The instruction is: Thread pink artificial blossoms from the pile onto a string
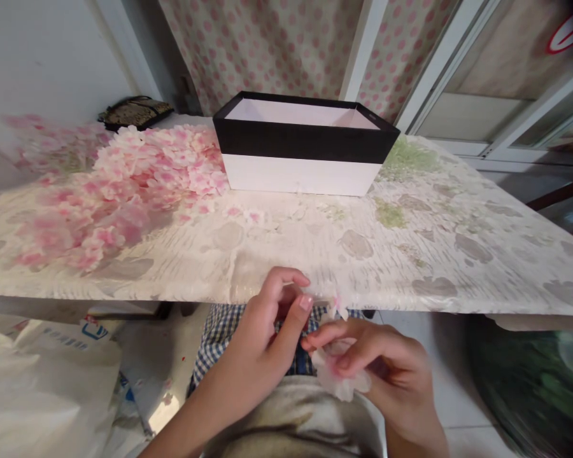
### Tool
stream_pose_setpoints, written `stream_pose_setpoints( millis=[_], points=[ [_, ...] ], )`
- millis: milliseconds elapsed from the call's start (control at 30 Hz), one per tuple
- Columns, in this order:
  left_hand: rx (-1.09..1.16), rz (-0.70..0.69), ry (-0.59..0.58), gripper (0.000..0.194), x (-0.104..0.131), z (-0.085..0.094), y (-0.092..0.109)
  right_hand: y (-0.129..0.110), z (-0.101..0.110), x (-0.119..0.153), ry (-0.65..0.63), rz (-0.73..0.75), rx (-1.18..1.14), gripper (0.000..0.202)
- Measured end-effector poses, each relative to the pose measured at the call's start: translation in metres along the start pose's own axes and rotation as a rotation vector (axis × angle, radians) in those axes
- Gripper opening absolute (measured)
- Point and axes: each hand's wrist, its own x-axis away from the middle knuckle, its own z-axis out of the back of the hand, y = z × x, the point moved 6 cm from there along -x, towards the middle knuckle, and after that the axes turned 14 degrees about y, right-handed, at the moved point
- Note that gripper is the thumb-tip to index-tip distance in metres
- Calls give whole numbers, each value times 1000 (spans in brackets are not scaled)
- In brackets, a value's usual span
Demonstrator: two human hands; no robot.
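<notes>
Right hand (pixel 386 362): thumb and index finger pinched on a pale pink blossom (pixel 339 381), just on the near side of the table (pixel 286 245) edge.
Left hand (pixel 272 331): thumb and index finger narrow, close beside a small blossom (pixel 337 308); whether they grip part of it, I cannot tell.
Blossom handling: best, I judge, with a light pinch near the pink centre (petals this thin probably crease), one hand steadying while the other does the fine work.
Sight line: keeping the fingers from covering the centre should help.
Count at the hands: two hands, one pale pink blossom, one small blossom.
Count beyond: one black-and-white box (pixel 303 175), one dark patterned pouch (pixel 138 113), two main green clumps (pixel 410 156), one pink flower heap (pixel 162 159) (too overlapped to number its flowers).
</notes>
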Motion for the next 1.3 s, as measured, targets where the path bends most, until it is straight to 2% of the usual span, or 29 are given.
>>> stream_pose_setpoints(
  millis=[67, 200, 267, 467, 800, 1000, 1300],
  points=[
    [-24, -8, -54, 13, 7, 3, 0, -1, 0, -1, 1, -26, -30, 17],
    [-182, -112, -276, 13, 20, 5, 6, -1, -2, -1, -79, -71, -99, 20],
    [-209, -143, -320, 13, 22, 6, 7, 0, -2, -1, -116, -87, -118, 18],
    [-141, -214, -273, 11, 19, 9, 5, 6, -2, -2, -170, -113, -74, 11],
    [-73, -228, -225, 13, 22, 5, 9, 9, -2, -4, -130, -36, 106, 2],
    [-86, -224, -213, 14, 23, 4, 8, 14, -1, -4, -147, -69, 69, 8],
    [-179, -287, -284, 18, 26, -5, 14, 15, 0, -3, -200, -60, 143, 10]
  ],
)
